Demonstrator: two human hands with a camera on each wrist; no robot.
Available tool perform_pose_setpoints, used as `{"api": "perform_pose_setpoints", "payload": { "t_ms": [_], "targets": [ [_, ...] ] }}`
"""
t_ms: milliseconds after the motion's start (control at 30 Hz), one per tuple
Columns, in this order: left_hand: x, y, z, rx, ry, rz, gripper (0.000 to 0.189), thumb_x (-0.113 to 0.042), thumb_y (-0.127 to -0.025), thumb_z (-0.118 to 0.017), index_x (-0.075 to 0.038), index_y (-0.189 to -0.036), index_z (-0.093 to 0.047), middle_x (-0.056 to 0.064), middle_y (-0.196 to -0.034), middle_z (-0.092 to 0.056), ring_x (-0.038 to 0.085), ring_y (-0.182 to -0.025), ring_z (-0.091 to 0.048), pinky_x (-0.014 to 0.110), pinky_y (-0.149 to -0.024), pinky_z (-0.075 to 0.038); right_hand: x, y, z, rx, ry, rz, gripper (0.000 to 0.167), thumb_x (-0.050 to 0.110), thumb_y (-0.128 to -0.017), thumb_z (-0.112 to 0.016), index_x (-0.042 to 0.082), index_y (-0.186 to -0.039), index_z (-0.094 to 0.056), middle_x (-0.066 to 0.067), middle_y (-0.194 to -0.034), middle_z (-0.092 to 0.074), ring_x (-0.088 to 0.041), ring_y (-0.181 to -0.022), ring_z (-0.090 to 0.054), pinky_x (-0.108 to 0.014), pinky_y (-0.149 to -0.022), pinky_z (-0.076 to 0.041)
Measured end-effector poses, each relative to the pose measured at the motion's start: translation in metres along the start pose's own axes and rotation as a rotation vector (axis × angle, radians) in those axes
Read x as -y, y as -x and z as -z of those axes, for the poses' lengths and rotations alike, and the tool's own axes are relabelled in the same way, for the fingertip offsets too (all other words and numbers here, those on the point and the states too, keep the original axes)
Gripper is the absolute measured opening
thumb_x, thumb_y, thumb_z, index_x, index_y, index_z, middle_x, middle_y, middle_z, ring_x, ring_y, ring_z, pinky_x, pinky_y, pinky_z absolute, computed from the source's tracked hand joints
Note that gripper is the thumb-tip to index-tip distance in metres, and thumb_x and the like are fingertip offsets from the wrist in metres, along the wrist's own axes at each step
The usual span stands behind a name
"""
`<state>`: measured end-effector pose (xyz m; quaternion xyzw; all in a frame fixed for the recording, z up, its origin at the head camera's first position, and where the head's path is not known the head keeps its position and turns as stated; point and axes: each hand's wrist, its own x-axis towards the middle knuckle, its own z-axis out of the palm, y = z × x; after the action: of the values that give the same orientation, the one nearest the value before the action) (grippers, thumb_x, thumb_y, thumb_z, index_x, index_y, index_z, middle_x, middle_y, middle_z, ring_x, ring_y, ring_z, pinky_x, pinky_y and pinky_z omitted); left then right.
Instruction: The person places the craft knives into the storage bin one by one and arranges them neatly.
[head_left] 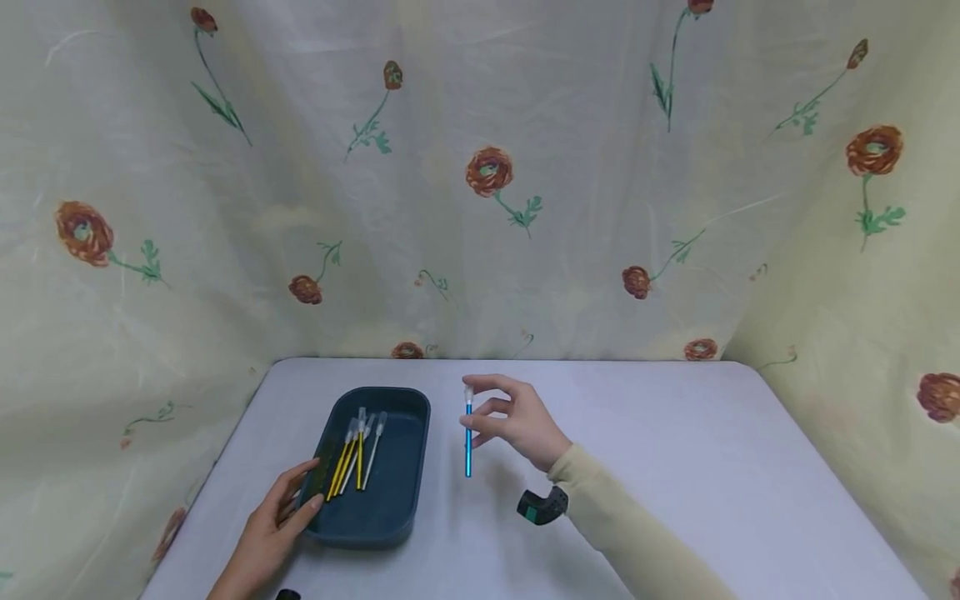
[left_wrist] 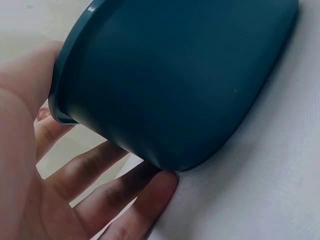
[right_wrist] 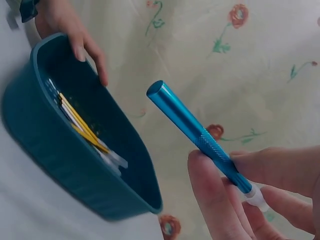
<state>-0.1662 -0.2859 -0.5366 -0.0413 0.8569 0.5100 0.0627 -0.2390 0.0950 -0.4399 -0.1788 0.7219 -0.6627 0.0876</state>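
Upright above the table, a blue metal craft knife (head_left: 468,450) with a knurled grip and a clear cap hangs from my right hand (head_left: 521,421). Thumb and fingertips pinch it near the capped upper end; in the right wrist view its plain end (right_wrist: 172,107) points away from the palm. My left hand (head_left: 270,525) grips the left side of a dark teal plastic basin (head_left: 397,500), thumb at the rim and fingers along the outer wall (left_wrist: 165,90). Inside the basin lie several capped craft knives, yellow ones (head_left: 360,462) and silver ones (head_left: 372,454), loosely side by side.
The basin stands on a white-covered table (head_left: 675,467), left of the middle. A pale curtain (head_left: 570,275) with printed flowers hangs behind the table and along both sides. On the right wrist sits a black strap device (head_left: 543,506).
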Motion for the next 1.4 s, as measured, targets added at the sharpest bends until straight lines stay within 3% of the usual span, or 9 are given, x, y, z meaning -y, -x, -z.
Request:
{"api": "perform_pose_setpoints", "payload": {
  "t_ms": [400,633,833,1200,1400],
  "targets": [
    [-0.001,-0.001,0.001,-0.007,-0.011,-0.006,0.064,-0.037,-0.112,-0.067,-0.023,-0.167,-0.038,0.027,-0.175,-0.029,0.052,-0.160,-0.027,0.067,-0.126,-0.033,-0.002,-0.023,-0.038,0.018,-0.052,0.014,0.061,0.000,-0.096,-0.083,0.004,-0.153,-0.060,-0.025,-0.143,-0.054,-0.024,-0.091,-0.077,-0.052,-0.082,-0.068],
    [0.000,-0.002,0.001,-0.002,-0.010,0.010,0.065,-0.038,-0.111,-0.067,-0.024,-0.167,-0.038,0.026,-0.175,-0.030,0.052,-0.160,-0.028,0.068,-0.126,-0.033,-0.007,-0.039,-0.059,-0.016,-0.062,0.023,0.060,-0.002,-0.096,-0.083,0.005,-0.151,-0.062,-0.019,-0.139,-0.056,-0.020,-0.087,-0.075,-0.054,-0.080,-0.069],
    [-0.001,-0.003,0.001,-0.008,-0.016,0.002,0.064,-0.038,-0.111,-0.067,-0.024,-0.167,-0.038,0.027,-0.174,-0.031,0.052,-0.159,-0.030,0.067,-0.125,-0.035,-0.013,-0.050,-0.075,0.002,-0.083,0.018,0.060,-0.007,-0.095,-0.081,0.002,-0.151,-0.061,-0.019,-0.139,-0.057,-0.016,-0.084,-0.074,-0.056,-0.081,-0.068],
    [0.003,-0.003,0.001,-0.010,-0.009,-0.015,0.063,-0.037,-0.111,-0.067,-0.024,-0.167,-0.039,0.026,-0.174,-0.031,0.052,-0.159,-0.030,0.068,-0.125,-0.035,-0.028,-0.069,-0.101,0.007,-0.126,-0.020,0.060,-0.012,-0.092,-0.082,-0.001,-0.148,-0.063,-0.018,-0.133,-0.065,-0.019,-0.083,-0.078,-0.067,-0.084,-0.064],
    [0.004,-0.002,0.000,-0.012,-0.004,-0.014,0.063,-0.035,-0.112,-0.067,-0.023,-0.167,-0.039,0.027,-0.174,-0.032,0.053,-0.159,-0.030,0.068,-0.125,-0.035,-0.034,-0.078,-0.118,-0.005,-0.080,-0.038,0.060,-0.014,-0.091,-0.082,-0.004,-0.147,-0.063,-0.020,-0.134,-0.065,-0.022,-0.081,-0.077,-0.064,-0.080,-0.066]
  ]
}}
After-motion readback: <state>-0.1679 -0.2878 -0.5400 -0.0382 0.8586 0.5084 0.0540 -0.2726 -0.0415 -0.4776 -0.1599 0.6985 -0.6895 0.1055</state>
